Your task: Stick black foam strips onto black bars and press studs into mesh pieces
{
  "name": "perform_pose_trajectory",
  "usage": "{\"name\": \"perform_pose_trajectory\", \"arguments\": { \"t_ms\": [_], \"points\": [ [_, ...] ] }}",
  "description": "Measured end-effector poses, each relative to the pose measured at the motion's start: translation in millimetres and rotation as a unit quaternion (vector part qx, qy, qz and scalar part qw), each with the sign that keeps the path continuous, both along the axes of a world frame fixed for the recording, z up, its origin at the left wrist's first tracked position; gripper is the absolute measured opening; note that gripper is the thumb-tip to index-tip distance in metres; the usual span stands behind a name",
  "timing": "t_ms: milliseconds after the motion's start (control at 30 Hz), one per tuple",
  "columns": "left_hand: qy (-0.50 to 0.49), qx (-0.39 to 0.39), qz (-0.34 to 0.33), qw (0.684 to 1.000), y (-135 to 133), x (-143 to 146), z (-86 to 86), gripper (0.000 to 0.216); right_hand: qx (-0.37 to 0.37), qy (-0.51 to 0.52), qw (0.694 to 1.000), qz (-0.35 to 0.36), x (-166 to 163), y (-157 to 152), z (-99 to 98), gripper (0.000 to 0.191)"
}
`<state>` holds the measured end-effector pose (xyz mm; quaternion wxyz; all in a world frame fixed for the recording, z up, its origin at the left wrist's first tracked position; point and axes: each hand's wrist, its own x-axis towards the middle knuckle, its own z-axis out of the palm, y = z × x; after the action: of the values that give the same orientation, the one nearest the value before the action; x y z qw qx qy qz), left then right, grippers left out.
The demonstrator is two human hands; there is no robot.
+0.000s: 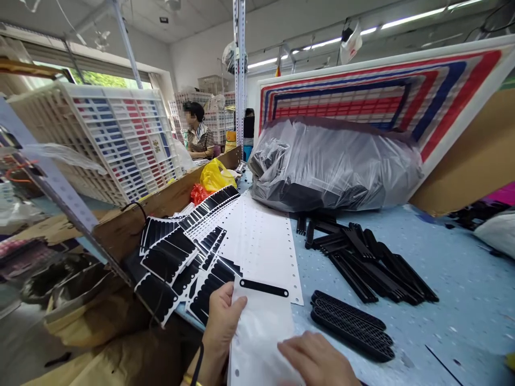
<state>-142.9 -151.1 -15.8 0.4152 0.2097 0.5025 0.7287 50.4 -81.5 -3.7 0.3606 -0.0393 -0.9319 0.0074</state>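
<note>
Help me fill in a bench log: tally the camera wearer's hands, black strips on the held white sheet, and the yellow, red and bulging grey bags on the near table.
Left hand: 1
Right hand: 1
Black strip on the white sheet: 1
Yellow bag: 1
Red bag: 1
Bulging grey bag: 1
Total: 6

Bright light, slightly blurred right hand (319,358)

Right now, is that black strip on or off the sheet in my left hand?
On: the black strip lies across the far end of the sheet, which your left hand pinches at one edge.
</note>
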Motion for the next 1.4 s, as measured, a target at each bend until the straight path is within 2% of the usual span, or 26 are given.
{"name": "perform_pose_trajectory", "arguments": {
  "t_ms": [100, 233, 367, 433, 500, 633, 733, 833, 900, 967, 1067, 1133, 1200, 1300, 1400],
  "points": [
    [0.021, 0.007, -0.038, 0.999, -7, 9, 3.1, 0.034, -0.034, 0.060, 0.996, -0.059, -13, 8, 16.7, 0.026],
    [0.062, -0.002, -0.096, 0.993, -19, 24, 14.0, 0.036, -0.056, 0.046, 0.995, -0.065, -28, 10, 12.9, 0.028],
    [0.203, -0.039, -0.118, 0.971, -27, 28, 34.1, 0.043, -0.185, 0.011, 0.981, -0.052, -25, -4, 5.4, 0.028],
    [0.249, -0.033, -0.154, 0.956, -27, 28, 43.0, 0.042, -0.264, -0.034, 0.962, -0.066, -20, -11, 8.9, 0.024],
    [0.253, -0.021, -0.189, 0.949, -26, 27, 47.6, 0.040, -0.327, -0.079, 0.938, -0.082, -16, -15, 16.5, 0.028],
    [0.171, 0.002, -0.245, 0.954, -22, 27, 46.3, 0.036, -0.403, -0.101, 0.905, -0.094, -13, -17, 33.2, 0.041],
    [0.129, 0.006, -0.262, 0.956, -21, 28, 44.5, 0.037, -0.464, -0.102, 0.876, -0.078, -16, -19, 40.2, 0.048],
    [0.138, 0.009, -0.269, 0.953, -22, 32, 41.8, 0.038, -0.581, -0.107, 0.805, -0.046, -20, -17, 40.8, 0.055],
    [0.130, 0.012, -0.277, 0.952, -22, 31, 36.4, 0.040, -0.635, -0.085, 0.767, -0.043, -19, -6, 40.2, 0.059],
    [0.104, 0.003, -0.250, 0.963, -17, 24, 28.8, 0.040, -0.645, -0.019, 0.760, -0.071, -8, 15, 42.0, 0.060],
    [0.082, -0.029, -0.115, 0.989, 4, -4, 21.1, 0.040, -0.616, 0.163, 0.752, -0.167, 26, 54, 51.8, 0.051],
    [0.122, -0.046, -0.029, 0.991, 30, -31, 22.1, 0.044, -0.582, 0.279, 0.731, -0.220, 54, 73, 59.9, 0.047],
    [0.235, -0.079, 0.022, 0.969, 62, -58, 26.9, 0.042, -0.563, 0.343, 0.710, -0.246, 78, 80, 65.2, 0.046],
    [0.293, -0.120, 0.066, 0.946, 103, -90, 36.0, 0.032, -0.571, 0.322, 0.711, -0.254, 100, 69, 63.8, 0.048],
    [0.339, -0.152, 0.138, 0.918, 115, -96, 43.9, 0.044, -0.561, 0.233, 0.755, -0.248, 109, 47, 56.0, 0.045]
  ]
}}
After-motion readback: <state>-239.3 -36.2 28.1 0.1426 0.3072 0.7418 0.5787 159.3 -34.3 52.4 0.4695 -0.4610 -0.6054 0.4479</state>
